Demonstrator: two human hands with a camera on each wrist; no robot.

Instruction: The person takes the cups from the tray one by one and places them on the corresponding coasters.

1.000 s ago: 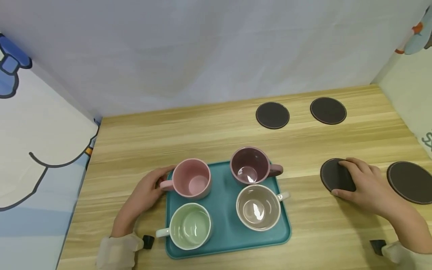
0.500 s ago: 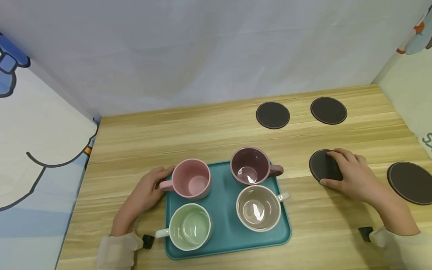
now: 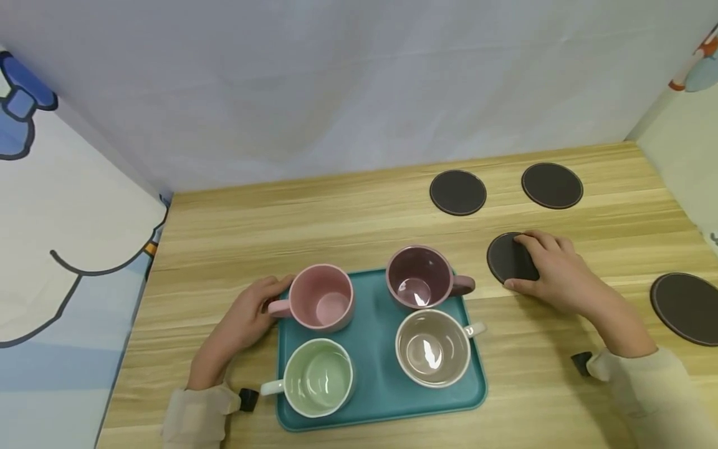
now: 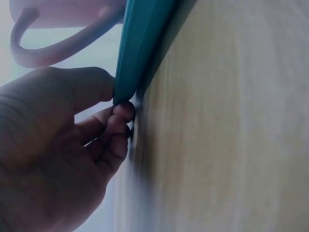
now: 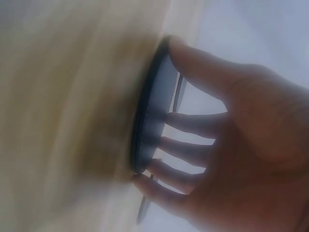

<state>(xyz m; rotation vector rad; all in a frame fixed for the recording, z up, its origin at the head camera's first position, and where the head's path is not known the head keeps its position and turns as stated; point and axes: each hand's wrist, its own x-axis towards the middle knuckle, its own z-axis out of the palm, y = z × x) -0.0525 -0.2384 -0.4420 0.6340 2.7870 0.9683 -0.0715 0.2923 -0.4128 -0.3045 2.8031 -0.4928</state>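
At the left edge of a teal tray, my left hand pinches the rim with thumb above and fingertips below, as the left wrist view shows. A pink mug stands beside those fingers, its handle towards them. The tray also carries a green mug, a plum mug and a beige mug. To the tray's right, my right hand holds a round black coaster by its edges. Seen in the right wrist view, the middle fingers touch the face of the coaster.
Two more black coasters, one left and one right, lie near the back edge of the wooden table. Another coaster lies at the far right. Fabric walls enclose the back and sides.
My right hand has moved the coaster left and somewhat back, closer to the plum mug. The left hand, tray and mugs have stayed in place; the view has shifted slightly.
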